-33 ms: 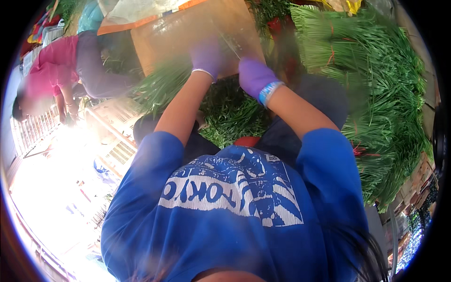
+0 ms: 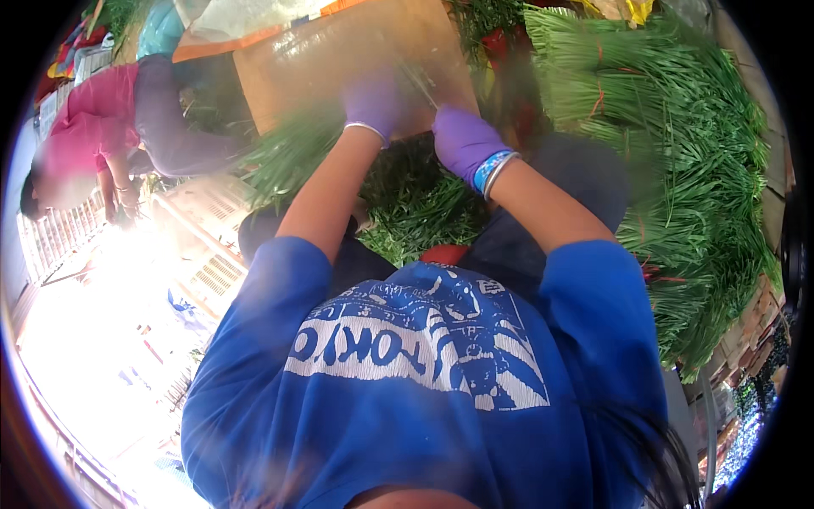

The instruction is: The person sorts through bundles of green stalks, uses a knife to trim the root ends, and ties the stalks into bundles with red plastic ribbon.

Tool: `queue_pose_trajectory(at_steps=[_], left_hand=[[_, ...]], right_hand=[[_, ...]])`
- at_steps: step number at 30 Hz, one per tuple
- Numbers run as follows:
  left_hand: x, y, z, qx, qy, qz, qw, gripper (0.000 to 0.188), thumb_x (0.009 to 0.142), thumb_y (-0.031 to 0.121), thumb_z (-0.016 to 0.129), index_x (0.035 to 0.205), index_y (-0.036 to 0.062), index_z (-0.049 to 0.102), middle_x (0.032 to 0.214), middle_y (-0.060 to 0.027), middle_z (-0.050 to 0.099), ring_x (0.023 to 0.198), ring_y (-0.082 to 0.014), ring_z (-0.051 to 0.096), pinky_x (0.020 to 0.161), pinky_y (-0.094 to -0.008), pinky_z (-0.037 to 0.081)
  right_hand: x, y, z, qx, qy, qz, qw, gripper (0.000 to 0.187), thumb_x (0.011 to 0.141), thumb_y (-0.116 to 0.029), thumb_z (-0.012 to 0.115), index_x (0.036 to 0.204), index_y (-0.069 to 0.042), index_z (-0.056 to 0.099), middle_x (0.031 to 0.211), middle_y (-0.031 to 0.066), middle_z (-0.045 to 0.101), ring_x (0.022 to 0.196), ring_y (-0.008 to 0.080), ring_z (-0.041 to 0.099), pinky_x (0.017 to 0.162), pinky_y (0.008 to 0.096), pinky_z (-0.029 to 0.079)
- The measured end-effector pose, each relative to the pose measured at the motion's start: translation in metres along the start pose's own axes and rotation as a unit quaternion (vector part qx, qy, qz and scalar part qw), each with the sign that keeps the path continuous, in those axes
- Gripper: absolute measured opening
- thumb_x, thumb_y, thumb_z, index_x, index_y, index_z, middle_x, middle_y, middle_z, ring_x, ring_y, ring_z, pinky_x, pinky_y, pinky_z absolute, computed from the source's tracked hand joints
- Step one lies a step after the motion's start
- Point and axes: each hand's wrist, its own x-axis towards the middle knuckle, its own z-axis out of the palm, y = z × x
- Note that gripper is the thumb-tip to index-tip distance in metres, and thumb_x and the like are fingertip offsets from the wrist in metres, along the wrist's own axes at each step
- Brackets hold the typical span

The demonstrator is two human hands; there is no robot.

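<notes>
My left hand (image 2: 370,103), in a purple glove, rests over a brown board (image 2: 280,72) and is closed around a bunch of long green leaves (image 2: 292,153) that fans out to the left. Haze blurs its fingers. At the board's near right corner, my right hand (image 2: 465,142), gloved in purple too, is closed. From it a thin pale strip (image 2: 419,82) slants up and left across the board; whether it is a blade or a stem I cannot tell. Loose green leaves (image 2: 424,208) lie heaped below the board, between my knees.
Tied bundles of long green leaves (image 2: 678,127) are piled high along the right. On the left a person in a pink top (image 2: 102,106) bends beside a pale plastic crate (image 2: 203,208). A white sheet with an orange edge (image 2: 237,30) lies beyond the board.
My right hand has shifted slightly to the right and its wrist has turned a little. My left hand stays in place with the bunch of leaves.
</notes>
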Motion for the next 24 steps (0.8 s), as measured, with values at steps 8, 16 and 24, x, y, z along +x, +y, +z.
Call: queue_pose_trajectory(at_steps=[8, 16, 24], left_hand=[[0.003, 0.0, -0.005, 0.006, -0.022, 0.015, 1.0, 0.061, 0.064, 0.048, 0.065, 0.101, 0.0048, 0.045, 0.099, -0.0138, 0.056, 0.087, -0.0301, 0.059, 0.072, -0.0395, 0.048], [0.011, -0.003, 0.011, 0.028, -0.038, 0.018, 0.999, 0.054, 0.07, 0.044, 0.06, 0.102, 0.0037, 0.045, 0.099, -0.0159, 0.055, 0.086, -0.031, 0.059, 0.072, -0.0414, 0.048], [0.001, 0.0, -0.023, -0.02, -0.095, -0.026, 0.995, 0.086, 0.06, 0.056, 0.066, 0.121, 0.0045, 0.035, 0.114, -0.0166, 0.05, 0.102, -0.0319, 0.052, 0.081, -0.0424, 0.044]], right_hand=[[0.049, 0.028, 0.043, -0.081, 0.039, -0.072, 0.993, 0.019, 0.08, -0.011, 0.041, 0.084, 0.0, 0.057, 0.078, 0.0197, 0.058, 0.074, 0.0335, 0.058, 0.065, 0.0407, 0.046], [0.061, 0.009, 0.041, -0.019, 0.066, -0.001, 0.998, 0.024, 0.08, -0.012, 0.044, 0.098, 0.002, 0.052, 0.084, 0.0227, 0.061, 0.08, 0.0336, 0.061, 0.068, 0.0416, 0.048], [0.099, 0.048, 0.006, 0.182, -0.102, 0.019, 0.978, 0.033, 0.084, -0.026, 0.041, 0.095, -0.001, 0.058, 0.089, 0.0195, 0.061, 0.08, 0.0313, 0.06, 0.072, 0.0378, 0.046]])
